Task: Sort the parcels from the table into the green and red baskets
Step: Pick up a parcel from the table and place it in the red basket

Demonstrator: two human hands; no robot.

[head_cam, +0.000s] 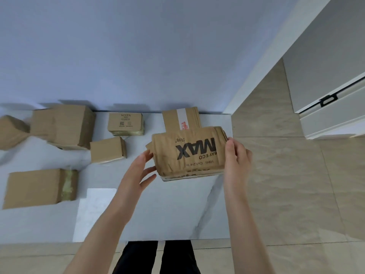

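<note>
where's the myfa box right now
The MYFA box sits at the table's far edge near the wall, left of the taped parcel.

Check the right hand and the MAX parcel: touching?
Touching. The head view shows the right hand with fingers pressed against the MAX parcel's right edge.
</note>
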